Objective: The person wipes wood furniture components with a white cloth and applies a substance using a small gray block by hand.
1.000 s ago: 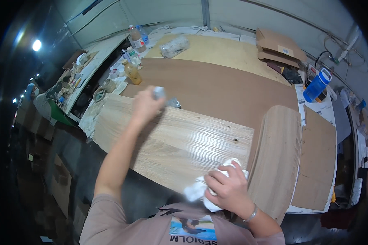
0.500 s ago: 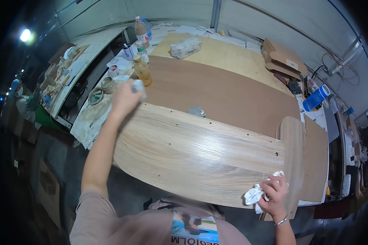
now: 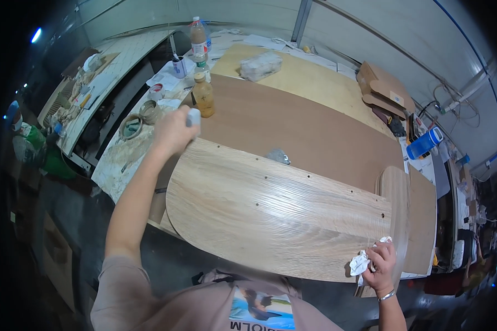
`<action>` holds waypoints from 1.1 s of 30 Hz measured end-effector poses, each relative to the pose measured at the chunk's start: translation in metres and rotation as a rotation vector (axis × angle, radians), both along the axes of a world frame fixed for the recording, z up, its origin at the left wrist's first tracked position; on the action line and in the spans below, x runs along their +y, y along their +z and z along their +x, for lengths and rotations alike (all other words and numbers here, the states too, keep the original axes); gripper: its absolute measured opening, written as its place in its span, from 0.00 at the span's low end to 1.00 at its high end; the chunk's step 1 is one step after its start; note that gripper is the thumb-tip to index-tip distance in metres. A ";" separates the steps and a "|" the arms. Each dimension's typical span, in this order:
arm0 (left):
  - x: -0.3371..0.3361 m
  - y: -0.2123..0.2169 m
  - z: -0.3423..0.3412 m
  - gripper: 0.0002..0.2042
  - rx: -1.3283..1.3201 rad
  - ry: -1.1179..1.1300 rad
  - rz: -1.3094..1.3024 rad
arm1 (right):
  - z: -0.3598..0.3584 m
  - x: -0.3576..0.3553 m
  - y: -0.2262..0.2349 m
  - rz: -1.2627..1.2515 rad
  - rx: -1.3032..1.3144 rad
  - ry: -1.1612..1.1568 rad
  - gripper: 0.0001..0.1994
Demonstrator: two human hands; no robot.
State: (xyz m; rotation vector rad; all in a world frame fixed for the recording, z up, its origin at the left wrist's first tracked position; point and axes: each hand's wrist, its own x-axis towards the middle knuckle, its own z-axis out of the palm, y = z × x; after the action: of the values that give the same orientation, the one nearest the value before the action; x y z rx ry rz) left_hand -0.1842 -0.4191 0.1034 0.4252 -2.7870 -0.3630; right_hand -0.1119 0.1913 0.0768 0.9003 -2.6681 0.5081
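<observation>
A long wood-grain board [image 3: 248, 231] with a rounded left end and several small dark holes lies across the table in front of me. Near its far left corner, my left hand [image 3: 174, 131] is closed on a small pale grey block-like thing [image 3: 193, 118], whose exact kind I cannot make out. At the board's right end, my right hand [image 3: 382, 266] grips a crumpled white cloth [image 3: 360, 263] against the wood. A second wood-grain panel [image 3: 396, 193] with a rounded end stands beside that hand. Just past the board's far edge lies a small crumpled clear plastic piece [image 3: 279, 156].
Beyond my left hand stand an amber bottle [image 3: 203, 98] and a clear bottle [image 3: 199, 41]. Open jars [image 3: 131, 127] sit to the left. Farther back are a wrapped bundle [image 3: 260, 66], a cardboard box [image 3: 384, 88] and a blue bottle [image 3: 424, 143].
The board has shifted right, with its left end swung clear of the table's edge. My right hand has moved slightly right with the cloth; my left hand stays closed near the far corner.
</observation>
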 end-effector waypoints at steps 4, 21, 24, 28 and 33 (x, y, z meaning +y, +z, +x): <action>-0.019 0.003 0.006 0.16 0.113 0.149 -0.002 | -0.001 -0.003 0.001 0.034 0.001 -0.002 0.16; 0.091 0.007 -0.021 0.13 0.018 -0.067 0.089 | -0.004 -0.004 0.005 0.022 0.017 0.015 0.15; 0.130 0.007 -0.022 0.14 0.013 -0.236 0.105 | -0.006 -0.003 0.006 0.059 0.027 0.036 0.15; 0.080 -0.017 -0.026 0.13 0.223 -0.036 -0.003 | -0.005 -0.003 0.010 0.037 0.018 0.048 0.15; 0.055 -0.037 0.016 0.09 0.387 0.053 0.861 | -0.013 -0.017 0.023 0.044 -0.054 0.002 0.14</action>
State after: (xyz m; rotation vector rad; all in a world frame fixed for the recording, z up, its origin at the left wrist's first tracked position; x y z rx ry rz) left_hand -0.1679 -0.3638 0.0665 0.5284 -2.1160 -1.4617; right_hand -0.1253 0.1740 0.0998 0.9140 -2.7371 0.4831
